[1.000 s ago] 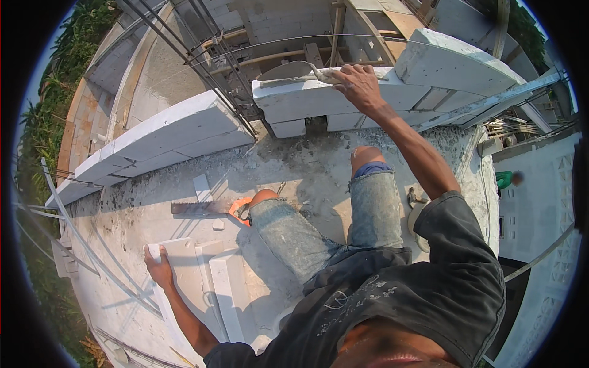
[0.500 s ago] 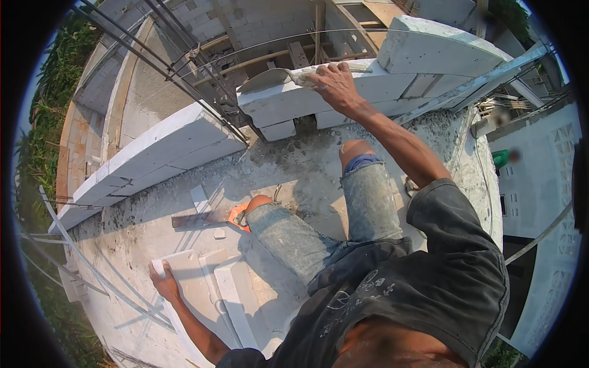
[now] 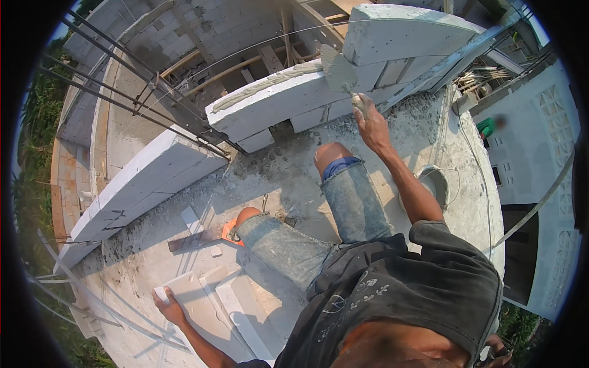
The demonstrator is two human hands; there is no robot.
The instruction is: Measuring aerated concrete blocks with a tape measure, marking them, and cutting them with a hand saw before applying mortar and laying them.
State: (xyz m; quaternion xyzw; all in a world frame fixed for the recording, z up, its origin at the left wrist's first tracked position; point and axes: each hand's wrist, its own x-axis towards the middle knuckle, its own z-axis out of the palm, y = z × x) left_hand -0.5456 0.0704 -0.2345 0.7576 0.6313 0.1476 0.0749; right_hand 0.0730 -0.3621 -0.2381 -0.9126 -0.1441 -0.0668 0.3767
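My right hand (image 3: 372, 126) is closed round the handle of a trowel (image 3: 339, 69). Grey mortar coats its blade, which points away from me beside the raised end of a block wall (image 3: 264, 103). Along the wall's lower top edge runs a bead of mortar (image 3: 270, 81). Down at the left, my left hand (image 3: 170, 308) grips the far end of a white block (image 3: 190, 289), fingers curled over its edge. More white block pieces (image 3: 242, 300) lie just right of that hand.
A handsaw (image 3: 202, 238) with an orange handle lies by my left knee. A bucket (image 3: 434, 184) stands behind my right forearm. Steel bars (image 3: 135, 80) jut across the wall gap, and a string line (image 3: 245, 44) spans above the wall. A person in green (image 3: 486, 127) is far right.
My right hand has swung the trowel right and nearer, off the wall top; its blade now points away. The mortar bead shows uncovered. My left hand keeps its grip on the block.
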